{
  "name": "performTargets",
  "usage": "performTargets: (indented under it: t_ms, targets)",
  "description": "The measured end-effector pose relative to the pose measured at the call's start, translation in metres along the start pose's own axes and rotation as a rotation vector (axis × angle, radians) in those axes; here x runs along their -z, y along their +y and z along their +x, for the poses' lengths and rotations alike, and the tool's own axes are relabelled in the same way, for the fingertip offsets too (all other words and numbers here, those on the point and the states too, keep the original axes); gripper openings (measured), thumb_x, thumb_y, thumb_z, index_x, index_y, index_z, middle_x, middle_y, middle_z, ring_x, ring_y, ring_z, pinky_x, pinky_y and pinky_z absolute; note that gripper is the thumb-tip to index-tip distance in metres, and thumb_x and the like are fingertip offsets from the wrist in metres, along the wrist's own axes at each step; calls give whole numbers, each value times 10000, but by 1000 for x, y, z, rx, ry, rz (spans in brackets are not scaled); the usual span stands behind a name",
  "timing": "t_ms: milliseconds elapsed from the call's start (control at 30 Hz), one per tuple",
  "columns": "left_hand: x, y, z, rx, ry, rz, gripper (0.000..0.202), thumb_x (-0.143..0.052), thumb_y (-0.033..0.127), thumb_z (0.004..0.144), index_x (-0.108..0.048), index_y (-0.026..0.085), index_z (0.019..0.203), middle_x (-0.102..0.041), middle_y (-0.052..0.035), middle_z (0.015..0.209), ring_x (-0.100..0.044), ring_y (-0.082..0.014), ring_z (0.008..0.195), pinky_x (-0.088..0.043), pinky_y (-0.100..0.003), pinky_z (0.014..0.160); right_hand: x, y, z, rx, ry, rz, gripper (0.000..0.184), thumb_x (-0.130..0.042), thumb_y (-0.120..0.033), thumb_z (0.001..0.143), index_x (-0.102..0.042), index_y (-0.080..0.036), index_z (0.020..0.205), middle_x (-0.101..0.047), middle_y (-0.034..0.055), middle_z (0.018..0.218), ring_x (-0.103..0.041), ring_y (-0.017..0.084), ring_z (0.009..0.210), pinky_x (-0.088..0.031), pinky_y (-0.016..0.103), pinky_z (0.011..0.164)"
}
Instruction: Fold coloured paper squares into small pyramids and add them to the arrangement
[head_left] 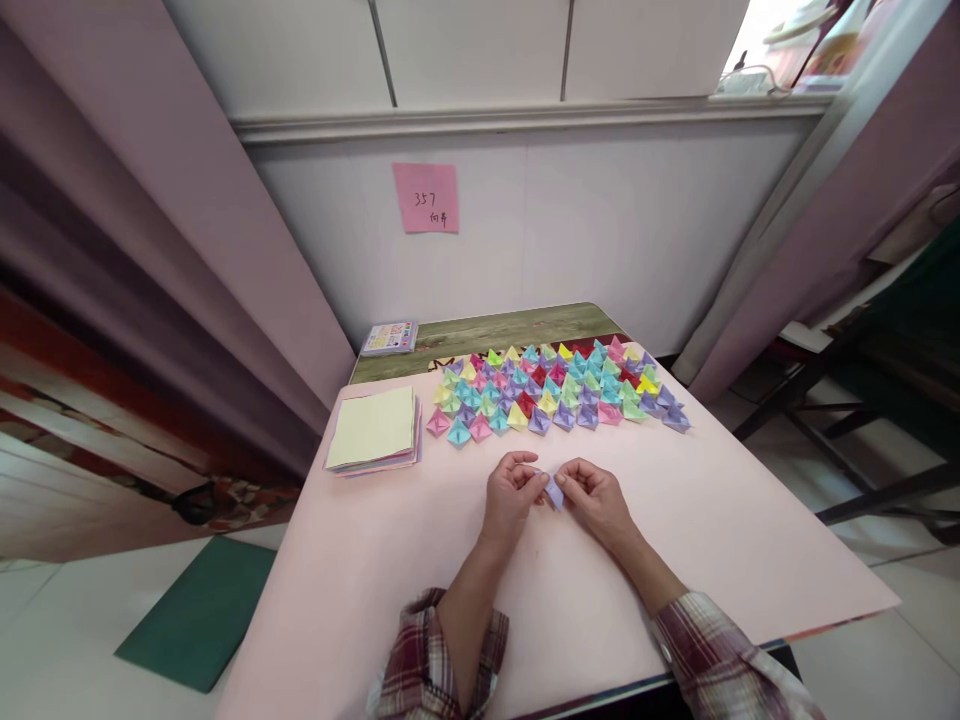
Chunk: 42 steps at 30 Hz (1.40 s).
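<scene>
A small piece of folded lilac paper [555,493] is pinched between my two hands, just above the pink tabletop [600,610]. My left hand [511,490] is closed on its left side, thumb against the fingertips. On the other side my right hand [598,493] grips it between thumb and fingers. Its exact fold is too small to make out. Beyond my hands stand several rows of small folded paper pieces [547,403] in pink, blue, yellow, green, purple and red, each with pointed tips.
A stack of square coloured paper [373,430], pale yellow on top, lies at the left. Behind it is a printed packet [390,338]. A pink note [427,198] with handwriting is stuck on the wall. A dark chair [885,400] stands at the right.
</scene>
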<state>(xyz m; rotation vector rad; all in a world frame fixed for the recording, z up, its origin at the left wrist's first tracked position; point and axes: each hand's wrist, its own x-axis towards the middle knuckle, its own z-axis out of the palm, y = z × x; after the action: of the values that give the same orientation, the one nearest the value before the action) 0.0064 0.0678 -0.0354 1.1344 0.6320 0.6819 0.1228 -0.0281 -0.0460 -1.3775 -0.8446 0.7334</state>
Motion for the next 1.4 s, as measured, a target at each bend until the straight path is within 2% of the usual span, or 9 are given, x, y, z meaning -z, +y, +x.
performTargets:
  t_ms: [133, 267, 433, 633, 833, 1067, 1200, 1300, 1400]
  targets:
    - [-1, 4, 0, -38, 52, -15, 310, -745, 284, 691, -577, 159, 919, -613, 34, 625, -516, -84, 496, -428, -219, 536, 0, -3, -1, -37, -36, 36, 279, -668, -445, 814, -602, -180, 755, -597, -13, 611, -540, 119, 552, -432, 231, 545]
    - [1, 6, -1, -107, 96, 77, 155, -676, 294, 757, -615, 152, 766, -583, 16, 644, -529, -99, 603, -430, -223, 618, -1, -3, 0, -46, 53, 44, 322, -677, -494, 792, -590, -185, 762, -586, -18, 600, -545, 119, 533, -445, 235, 541]
    - [3, 4, -2, -102, 23, 146, 115, -651, 260, 759, -629, 156, 716, -543, 26, 626, -464, -94, 581, -376, -214, 575, -2, 0, 1, -41, 127, 82, 348, -703, -514, 768, -584, -187, 772, -589, -15, 614, -547, 114, 528, -447, 228, 523]
    - [1, 3, -2, -73, -23, 159, 88, -679, 228, 721, -651, 147, 740, -606, 6, 670, -514, -106, 603, -398, -222, 592, -2, 3, 1, -34, 123, 117, 309, -707, -475, 785, -596, -187, 790, -604, -14, 636, -554, 107, 542, -440, 213, 524]
    - [1, 2, -2, -51, -35, 149, 109, -694, 242, 714, -661, 141, 744, -618, 3, 667, -516, -99, 591, -374, -209, 562, -2, 5, 1, -8, 126, 76, 290, -709, -464, 787, -620, -188, 797, -618, -6, 659, -571, 120, 555, -462, 226, 534]
    - [5, 0, -1, 79, -137, 161, 281, -692, 430, 754, -655, 151, 756, -486, 59, 445, -327, -50, 378, -227, -201, 424, 2, 2, -2, 21, 104, -18, 261, -712, -433, 788, -658, -177, 776, -631, 3, 630, -560, 129, 558, -464, 238, 548]
    - [8, 5, 1, 117, -245, 102, 338, -689, 489, 754, -628, 157, 739, -574, 21, 531, -400, -62, 392, -298, -206, 427, 5, -4, -2, 45, 31, -13, 301, -625, -449, 856, -628, -185, 712, -602, -4, 588, -560, 132, 557, -465, 250, 572]
    - [9, 9, 1, 108, -311, 92, 354, -685, 501, 763, -626, 155, 720, -599, -5, 576, -482, -83, 460, -371, -213, 480, 4, -6, -2, 23, 5, 51, 263, -651, -462, 832, -640, -200, 852, -607, -15, 633, -564, 134, 568, -472, 254, 571]
    - [8, 10, 1, 113, -314, 98, 354, -696, 501, 757, -632, 154, 727, -620, -18, 612, -519, -95, 495, -403, -220, 503, 3, -6, -2, -4, -29, 96, 334, -675, -462, 813, -631, -206, 1023, -621, -14, 674, -582, 143, 601, -484, 264, 593]
